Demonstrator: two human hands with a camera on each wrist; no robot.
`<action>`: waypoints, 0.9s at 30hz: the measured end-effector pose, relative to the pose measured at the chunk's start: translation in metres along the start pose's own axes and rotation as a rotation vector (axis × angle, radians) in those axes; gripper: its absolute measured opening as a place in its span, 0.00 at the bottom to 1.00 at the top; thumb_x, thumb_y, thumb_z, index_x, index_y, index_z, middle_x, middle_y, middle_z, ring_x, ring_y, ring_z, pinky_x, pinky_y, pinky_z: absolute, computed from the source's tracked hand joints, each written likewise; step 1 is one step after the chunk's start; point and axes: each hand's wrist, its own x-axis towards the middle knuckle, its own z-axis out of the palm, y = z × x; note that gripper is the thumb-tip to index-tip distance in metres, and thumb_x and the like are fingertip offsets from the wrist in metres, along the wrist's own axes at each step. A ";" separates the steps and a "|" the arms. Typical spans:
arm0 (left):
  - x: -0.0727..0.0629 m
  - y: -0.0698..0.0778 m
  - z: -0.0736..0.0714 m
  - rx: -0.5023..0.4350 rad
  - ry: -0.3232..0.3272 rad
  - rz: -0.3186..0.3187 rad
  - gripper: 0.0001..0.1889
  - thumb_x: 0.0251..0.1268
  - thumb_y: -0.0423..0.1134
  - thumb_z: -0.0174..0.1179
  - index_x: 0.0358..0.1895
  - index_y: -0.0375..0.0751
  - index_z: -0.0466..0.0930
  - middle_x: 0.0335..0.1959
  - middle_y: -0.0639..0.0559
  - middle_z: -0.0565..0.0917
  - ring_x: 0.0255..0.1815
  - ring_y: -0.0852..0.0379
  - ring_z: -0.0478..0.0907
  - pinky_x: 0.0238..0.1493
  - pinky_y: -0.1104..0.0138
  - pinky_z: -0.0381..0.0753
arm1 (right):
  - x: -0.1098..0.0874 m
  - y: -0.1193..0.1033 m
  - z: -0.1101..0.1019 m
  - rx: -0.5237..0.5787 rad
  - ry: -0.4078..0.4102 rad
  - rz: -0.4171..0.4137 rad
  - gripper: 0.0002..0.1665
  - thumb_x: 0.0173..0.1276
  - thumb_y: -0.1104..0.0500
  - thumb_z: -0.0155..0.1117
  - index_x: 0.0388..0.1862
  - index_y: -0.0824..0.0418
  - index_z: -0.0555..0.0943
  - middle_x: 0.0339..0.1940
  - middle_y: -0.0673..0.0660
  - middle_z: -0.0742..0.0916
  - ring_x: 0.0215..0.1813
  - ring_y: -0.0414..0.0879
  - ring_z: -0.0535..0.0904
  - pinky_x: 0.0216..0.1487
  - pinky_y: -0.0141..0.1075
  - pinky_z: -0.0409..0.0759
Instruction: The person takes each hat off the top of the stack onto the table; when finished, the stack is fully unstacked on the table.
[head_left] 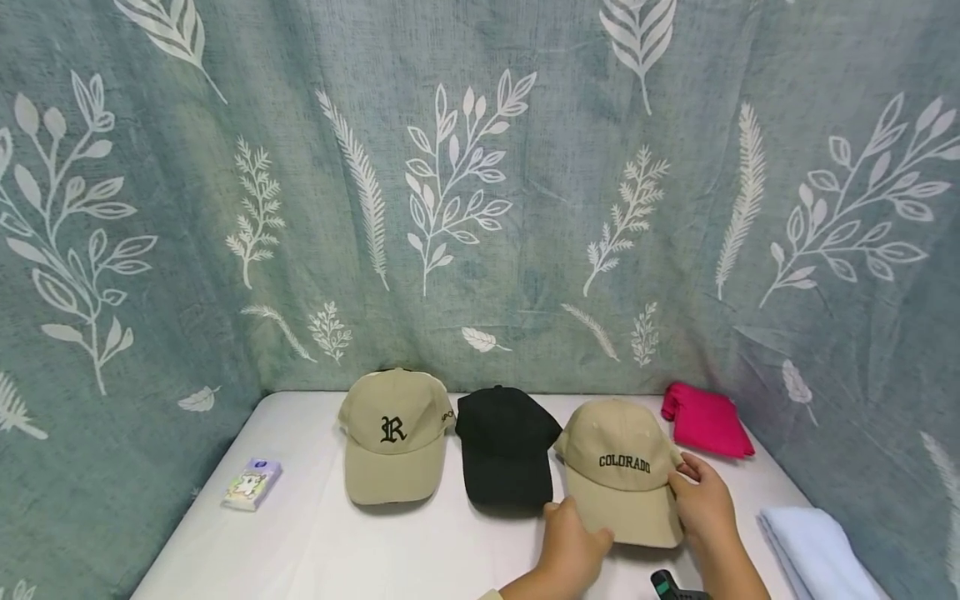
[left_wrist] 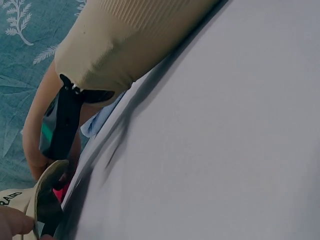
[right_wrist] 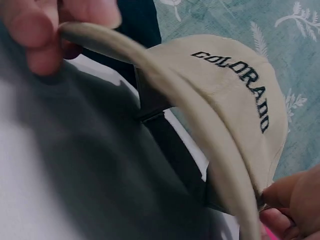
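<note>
A beige baseball cap [head_left: 622, 442] lettered COLORADO is held between both hands at the right of the table. With thumb and fingers, my left hand [head_left: 573, 542] pinches the front left edge of its brim. My right hand [head_left: 705, 500] pinches the lower right side of the crown, near where the brim joins. Seen from the right wrist, the brim [right_wrist: 190, 115] is raised above the white surface, and a dark strap [right_wrist: 172, 150] shows beneath. To the cap's left lies a black cap [head_left: 506, 450]. Farther left is another beige cap [head_left: 397, 433] with an R on the front.
A red folded cloth [head_left: 708, 421] lies at the back right corner of the white table [head_left: 315, 550]. Light blue folded fabric [head_left: 817, 554] sits at the right edge. A small purple-and-yellow pack [head_left: 252, 484] is on the left. Patterned green curtains [head_left: 555, 250] surround the table.
</note>
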 end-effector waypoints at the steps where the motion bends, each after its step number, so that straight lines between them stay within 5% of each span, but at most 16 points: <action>1: 0.000 0.001 0.002 0.002 0.010 -0.002 0.33 0.48 0.36 0.80 0.55 0.20 0.79 0.45 0.38 0.76 0.48 0.44 0.78 0.55 0.56 0.84 | 0.001 0.001 0.002 0.007 0.007 0.001 0.34 0.78 0.63 0.56 0.80 0.70 0.63 0.70 0.71 0.75 0.64 0.59 0.75 0.36 0.21 0.77; 7: 0.000 0.001 0.010 -0.015 0.030 -0.019 0.38 0.48 0.34 0.80 0.60 0.14 0.74 0.50 0.34 0.74 0.51 0.44 0.77 0.57 0.56 0.83 | 0.007 0.010 0.005 0.040 0.008 0.008 0.35 0.81 0.60 0.54 0.83 0.66 0.61 0.74 0.70 0.74 0.70 0.60 0.72 0.39 0.16 0.73; 15: 0.002 0.000 0.017 -0.123 -0.017 -0.102 0.41 0.50 0.29 0.78 0.67 0.14 0.69 0.53 0.39 0.68 0.56 0.46 0.72 0.61 0.54 0.80 | 0.009 0.019 0.007 0.075 -0.007 -0.002 0.37 0.83 0.57 0.53 0.86 0.61 0.56 0.79 0.68 0.71 0.77 0.60 0.70 0.55 0.21 0.80; 21: 0.005 -0.001 0.015 -0.154 -0.049 -0.054 0.36 0.50 0.28 0.76 0.63 0.12 0.72 0.56 0.36 0.69 0.59 0.42 0.73 0.63 0.53 0.79 | 0.012 0.022 0.010 0.034 -0.067 -0.041 0.37 0.84 0.59 0.51 0.86 0.62 0.54 0.82 0.66 0.68 0.81 0.62 0.66 0.73 0.42 0.74; 27: 0.008 -0.004 0.016 -0.193 -0.065 -0.045 0.33 0.54 0.30 0.73 0.62 0.13 0.73 0.60 0.33 0.70 0.62 0.40 0.75 0.66 0.51 0.78 | 0.014 0.022 0.011 -0.042 -0.085 -0.042 0.37 0.83 0.61 0.51 0.86 0.62 0.53 0.82 0.67 0.65 0.81 0.66 0.63 0.76 0.55 0.70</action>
